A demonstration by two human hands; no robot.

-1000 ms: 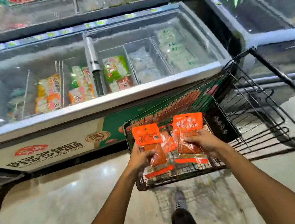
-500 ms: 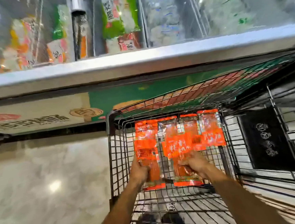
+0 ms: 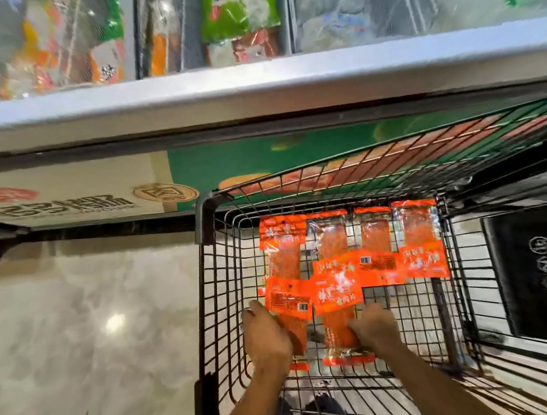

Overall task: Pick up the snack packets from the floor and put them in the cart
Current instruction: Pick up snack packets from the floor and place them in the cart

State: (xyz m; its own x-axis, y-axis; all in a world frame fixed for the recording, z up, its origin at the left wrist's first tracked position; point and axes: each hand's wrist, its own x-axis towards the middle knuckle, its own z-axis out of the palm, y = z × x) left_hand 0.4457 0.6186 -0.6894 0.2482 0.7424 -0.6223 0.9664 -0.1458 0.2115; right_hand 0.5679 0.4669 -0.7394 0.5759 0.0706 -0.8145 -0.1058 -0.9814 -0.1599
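Both my hands reach down inside the black wire cart [image 3: 209,279]. My left hand [image 3: 266,335] grips an orange snack packet [image 3: 288,300] low over the cart floor. My right hand [image 3: 373,329] holds a second orange snack packet [image 3: 336,296] right beside the first. Further in, several more orange packets [image 3: 401,249] lie flat in a row on the cart bottom against its far wall. The lower ends of the two held packets are partly covered by my fingers.
A chest freezer [image 3: 255,86] with glass lids and bagged goods stands right behind the cart. Its printed front panel [image 3: 66,195] meets the glossy marble floor [image 3: 87,323] on the left. A black child-seat flap [image 3: 542,270] with white icons hangs at the cart's right.
The view has closed in on the cart as I lean over it. Both hands have gone deeper into the cart with their packets, down near the packets lying there.
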